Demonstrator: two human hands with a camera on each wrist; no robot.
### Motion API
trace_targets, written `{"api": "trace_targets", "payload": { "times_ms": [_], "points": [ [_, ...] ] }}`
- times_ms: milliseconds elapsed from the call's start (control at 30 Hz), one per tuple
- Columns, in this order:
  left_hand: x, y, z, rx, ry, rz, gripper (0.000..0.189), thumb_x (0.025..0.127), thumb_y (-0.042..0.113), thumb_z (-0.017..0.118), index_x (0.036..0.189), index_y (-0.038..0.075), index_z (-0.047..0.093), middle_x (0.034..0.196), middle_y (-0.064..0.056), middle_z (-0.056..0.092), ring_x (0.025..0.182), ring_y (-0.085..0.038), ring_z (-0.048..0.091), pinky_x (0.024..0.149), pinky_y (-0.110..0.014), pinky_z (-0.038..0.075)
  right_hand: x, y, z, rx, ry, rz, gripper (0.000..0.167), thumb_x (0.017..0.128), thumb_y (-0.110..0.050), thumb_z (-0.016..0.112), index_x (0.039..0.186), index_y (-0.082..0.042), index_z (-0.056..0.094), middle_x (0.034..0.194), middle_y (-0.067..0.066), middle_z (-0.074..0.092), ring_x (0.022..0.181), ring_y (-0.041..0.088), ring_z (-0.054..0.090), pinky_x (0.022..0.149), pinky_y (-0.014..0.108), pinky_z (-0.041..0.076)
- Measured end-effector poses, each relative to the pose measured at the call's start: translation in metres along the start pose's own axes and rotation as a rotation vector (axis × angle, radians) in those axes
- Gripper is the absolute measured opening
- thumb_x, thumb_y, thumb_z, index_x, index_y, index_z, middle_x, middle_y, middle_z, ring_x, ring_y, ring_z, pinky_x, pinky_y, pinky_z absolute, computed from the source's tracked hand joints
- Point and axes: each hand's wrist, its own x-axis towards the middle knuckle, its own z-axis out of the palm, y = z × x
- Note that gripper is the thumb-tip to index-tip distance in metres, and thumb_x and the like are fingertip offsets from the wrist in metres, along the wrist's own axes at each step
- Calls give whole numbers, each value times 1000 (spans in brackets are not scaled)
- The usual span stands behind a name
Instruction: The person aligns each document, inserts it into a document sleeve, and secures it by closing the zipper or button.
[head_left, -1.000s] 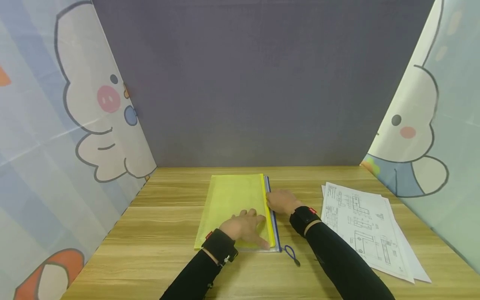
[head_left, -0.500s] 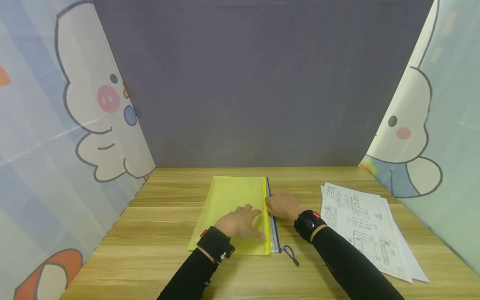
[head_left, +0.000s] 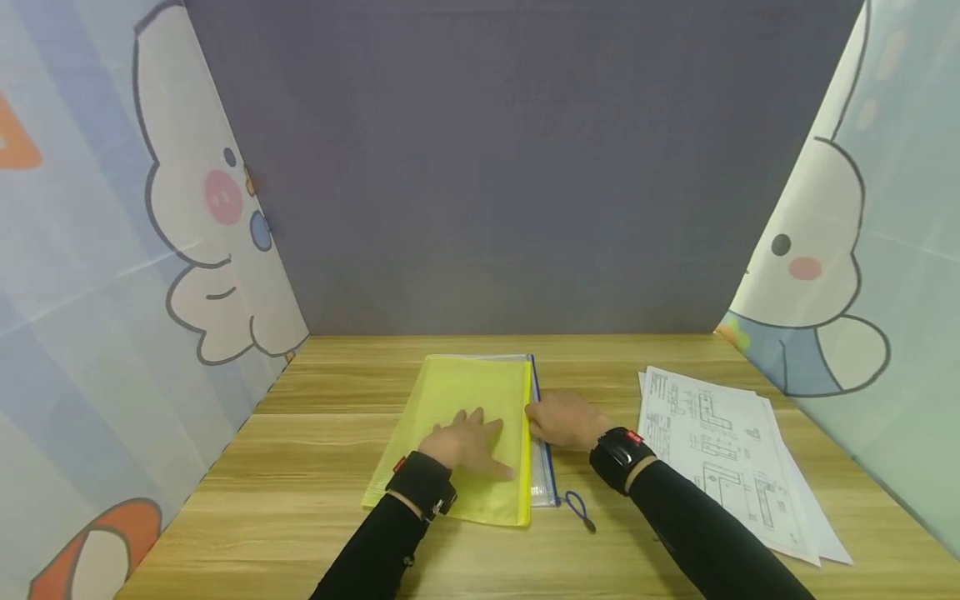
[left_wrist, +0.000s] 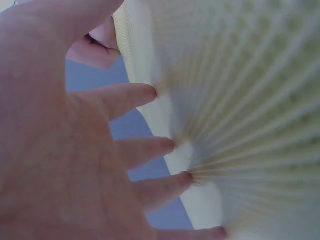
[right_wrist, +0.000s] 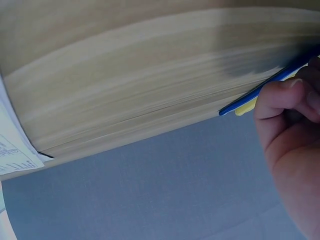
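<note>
A yellow zip file pouch [head_left: 472, 387] with a mesh texture lies on the table, slightly askew over a clear, blue-edged zip pouch [head_left: 542, 479]. My left hand [head_left: 461, 443] rests on the yellow pouch with fingers spread; in the left wrist view its fingertips [left_wrist: 165, 144] touch the ribbed surface. At the pouch's right edge, my right hand [head_left: 566, 419] pinches the yellow border with curled fingers. The right wrist view shows that hand [right_wrist: 295, 130] beside the blue zip edge [right_wrist: 250, 96]. A blue pull loop [head_left: 576, 505] hangs off the lower pouch's near corner.
Sheets of paper with technical drawings [head_left: 723, 458] lie overlapping on the right of the wooden table [head_left: 292, 500]. A grey panel [head_left: 480, 167] stands at the back, and cartoon-printed cloths [head_left: 82, 292] flank both sides.
The yellow pouch has slid left and toward me, uncovering more of the blue-edged pouch at its right and far edges. Both hands have moved along with it.
</note>
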Motion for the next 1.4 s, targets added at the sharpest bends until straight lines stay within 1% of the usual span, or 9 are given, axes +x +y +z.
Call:
{"api": "trace_targets", "payload": {
  "times_ms": [200,400,533,833,1033,1167,1300,1367,1400],
  "points": [
    [-6,6,1,10,0,-27,99,78,75,70,158,24,40,164,-15,29,148,-44,27,103,-74,35,-1,-3,0,-27,-19,12,22,100,-22,55,78,-19,54,67,-7,46,61,8,43,58,27,41],
    [-12,15,0,11,-3,-50,99,78,74,71,157,23,42,162,-16,32,146,-44,31,100,-77,36,-4,-7,-2,-29,-30,10,24,101,-22,54,78,-19,54,66,-7,47,59,9,44,57,28,41],
    [-13,19,1,1,-3,-58,99,77,73,73,156,21,43,161,-18,33,146,-44,31,100,-74,38,-6,-7,-2,-15,-22,6,23,100,-20,55,78,-18,54,67,-6,48,60,9,45,56,28,41],
    [-14,23,0,10,2,-34,97,75,68,78,153,17,48,156,-19,40,142,-45,36,98,-65,47,-8,-11,-5,-26,-52,39,22,98,-21,57,77,-19,55,68,-6,49,63,10,46,59,29,42],
    [-16,22,-2,-2,5,-16,97,75,65,81,152,17,49,155,-20,40,142,-47,35,101,-64,45,-10,-14,-3,-16,-55,24,21,98,-22,60,78,-19,56,68,-7,48,64,11,46,62,30,43],
    [-18,21,-2,-16,20,-13,94,76,63,81,153,18,48,157,-20,39,144,-48,33,103,-63,44,-11,-14,-3,-30,-52,21,21,97,-22,60,78,-19,55,69,-7,48,66,11,46,64,31,43],
    [-16,21,-3,9,35,-7,89,80,62,78,151,17,50,156,-19,39,144,-47,32,103,-59,46,-12,-15,-3,-37,-48,18,20,98,-23,59,78,-20,54,70,-7,47,66,10,45,63,30,43],
    [-15,21,-3,37,39,-1,85,82,64,76,148,15,54,154,-19,41,143,-46,34,101,-57,48,-13,-15,-2,-25,-50,24,20,98,-23,58,78,-20,55,70,-7,48,65,10,46,63,29,43],
    [-14,22,-2,51,42,2,83,82,64,75,145,15,56,151,-18,44,140,-44,37,98,-56,50,-14,-16,-3,-18,-51,26,20,98,-23,58,79,-20,55,70,-7,48,65,10,46,62,29,43]
  ]
}}
